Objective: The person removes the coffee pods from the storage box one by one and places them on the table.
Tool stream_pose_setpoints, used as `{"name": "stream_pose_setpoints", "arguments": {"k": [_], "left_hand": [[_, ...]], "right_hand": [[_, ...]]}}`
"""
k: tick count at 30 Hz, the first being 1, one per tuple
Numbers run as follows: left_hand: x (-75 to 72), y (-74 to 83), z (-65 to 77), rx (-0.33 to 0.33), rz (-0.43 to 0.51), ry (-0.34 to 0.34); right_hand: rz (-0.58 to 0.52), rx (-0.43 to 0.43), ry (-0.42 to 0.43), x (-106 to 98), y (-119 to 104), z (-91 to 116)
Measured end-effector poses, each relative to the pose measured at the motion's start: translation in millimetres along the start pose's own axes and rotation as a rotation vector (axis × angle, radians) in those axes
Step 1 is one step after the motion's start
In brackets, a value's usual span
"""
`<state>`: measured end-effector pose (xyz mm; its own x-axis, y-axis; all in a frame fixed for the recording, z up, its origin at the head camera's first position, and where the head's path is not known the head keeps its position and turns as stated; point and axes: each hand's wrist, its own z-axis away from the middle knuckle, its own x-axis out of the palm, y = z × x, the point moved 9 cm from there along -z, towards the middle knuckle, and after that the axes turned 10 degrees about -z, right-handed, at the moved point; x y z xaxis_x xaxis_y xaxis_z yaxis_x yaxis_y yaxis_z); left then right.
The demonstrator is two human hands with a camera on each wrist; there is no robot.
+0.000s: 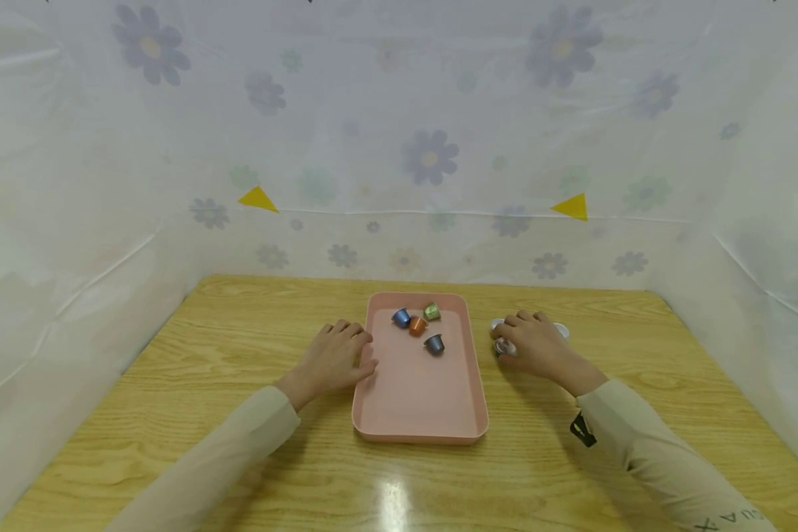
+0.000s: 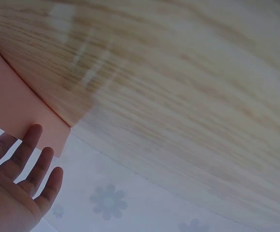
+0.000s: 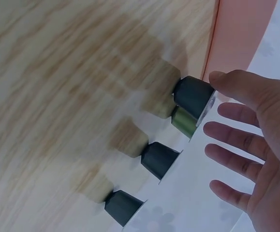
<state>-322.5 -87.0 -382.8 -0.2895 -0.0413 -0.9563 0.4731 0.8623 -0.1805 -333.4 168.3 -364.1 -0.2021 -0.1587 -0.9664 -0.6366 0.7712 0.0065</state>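
Observation:
My left hand (image 1: 335, 358) is at the left side of a pink tray (image 1: 419, 414), thumb over the rim, fingers loosely spread against the wall. In the tray lie a blue coffee capsule (image 1: 401, 318), an orange capsule (image 1: 417, 326), a green capsule (image 1: 431, 312) and a dark grey capsule (image 1: 435, 344). My right hand (image 1: 535, 346) is over more capsules on the table right of the tray. In the right wrist view its thumb meets the rim of a dark capsule (image 3: 193, 96); the other fingers are extended. Behind that capsule is a green one (image 3: 184, 122).
Two more dark capsules, one nearer (image 3: 160, 160) and one farther along (image 3: 123, 208), stand foil side up on the wooden table (image 1: 239, 318). Pale flowered sheeting (image 1: 406, 244) encloses the back and sides, with yellow triangles (image 1: 572, 207) on it.

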Motion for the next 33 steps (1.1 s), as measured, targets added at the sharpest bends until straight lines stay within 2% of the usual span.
{"name": "stream_pose_setpoints", "arguments": {"k": [12,18,33], "left_hand": [[2.2,-1.4,-1.0,-0.007,0.006,0.005],[1.3,-1.1,-0.1,-0.004,-0.003,-0.004],[2.4,-0.4,-0.3,0.002,0.006,-0.015]], "right_hand": [[-0.039,-0.008,0.033,-7,-1,-7],[-0.028,-0.043,0.077,-11,-9,-11],[-0.046,-0.062,0.091,-6,-30,-30]]}}
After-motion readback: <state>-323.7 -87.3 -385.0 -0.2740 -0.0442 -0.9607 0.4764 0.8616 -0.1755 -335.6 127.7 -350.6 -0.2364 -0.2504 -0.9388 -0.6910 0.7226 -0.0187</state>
